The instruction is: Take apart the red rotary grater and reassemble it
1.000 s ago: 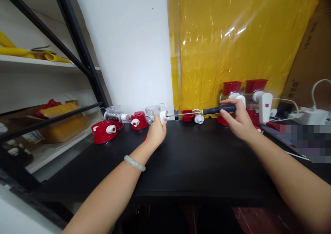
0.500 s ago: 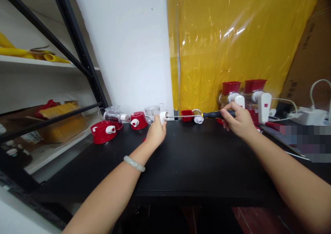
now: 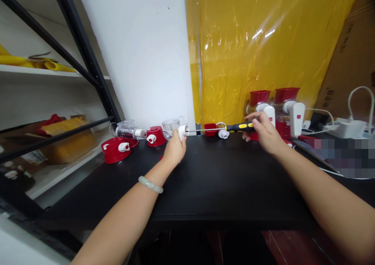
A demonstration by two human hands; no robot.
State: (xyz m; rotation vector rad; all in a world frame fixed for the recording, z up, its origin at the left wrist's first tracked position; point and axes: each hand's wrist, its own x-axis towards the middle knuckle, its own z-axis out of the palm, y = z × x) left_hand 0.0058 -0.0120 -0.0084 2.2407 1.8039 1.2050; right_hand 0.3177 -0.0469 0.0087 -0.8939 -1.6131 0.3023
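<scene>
My left hand (image 3: 175, 148) is closed around a clear plastic housing with a white round collar (image 3: 183, 131), whose opening faces right. The shaft of a long screwdriver (image 3: 238, 128) reaches into that collar, its tip hidden inside. At the black and yellow handle's end, my right hand (image 3: 265, 134) grips with thumb and fingers. Both hands are raised over the black table (image 3: 216, 183). Behind the shaft lie a small red part (image 3: 210, 129) and a white-ended grater drum (image 3: 224, 133).
Red bases (image 3: 116, 149) and a clear housing with a metal drum (image 3: 126, 130) stand at left. Two assembled red and white graters (image 3: 297, 116) stand at back right, near a white power strip (image 3: 347, 127) and a tablet-like device. A black-framed shelf (image 3: 99, 81) borders the left.
The screwdriver handle has turned, now showing its yellow patches. My right fingers have shifted on the handle's end, some loosening outward. The view has moved slightly.
</scene>
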